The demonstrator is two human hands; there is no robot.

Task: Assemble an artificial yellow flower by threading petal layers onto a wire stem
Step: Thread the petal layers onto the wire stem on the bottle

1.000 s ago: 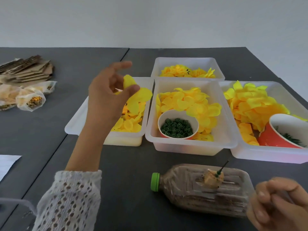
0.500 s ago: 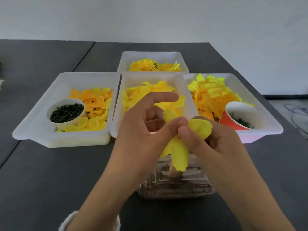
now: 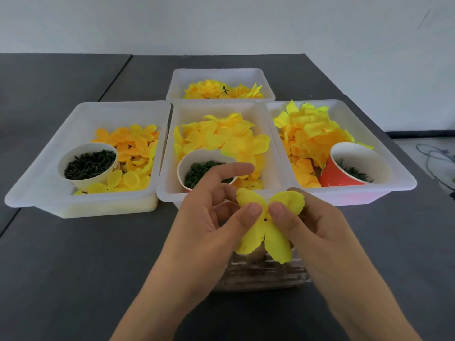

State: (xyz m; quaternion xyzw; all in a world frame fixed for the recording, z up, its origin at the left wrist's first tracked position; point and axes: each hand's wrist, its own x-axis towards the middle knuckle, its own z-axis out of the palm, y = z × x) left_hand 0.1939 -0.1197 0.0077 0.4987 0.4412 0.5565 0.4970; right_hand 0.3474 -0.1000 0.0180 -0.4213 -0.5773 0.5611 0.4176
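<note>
A yellow fabric petal layer with a small dark hole at its centre [image 3: 267, 225] is held up near the middle of the view, pinched between both thumbs: the left hand [image 3: 209, 217] grips its left side with the index finger stretched out straight, the right hand [image 3: 312, 225] grips its right side. Below it a clear plastic bottle lying on its side [image 3: 263, 274] is mostly hidden by petals and wrists — no stem can be made out. Beyond, on the dark grey table [image 3: 73, 267], sit four white plastic trays [image 3: 81, 205] of yellow petals; three hold cups of dark green parts, too small to identify.
</note>
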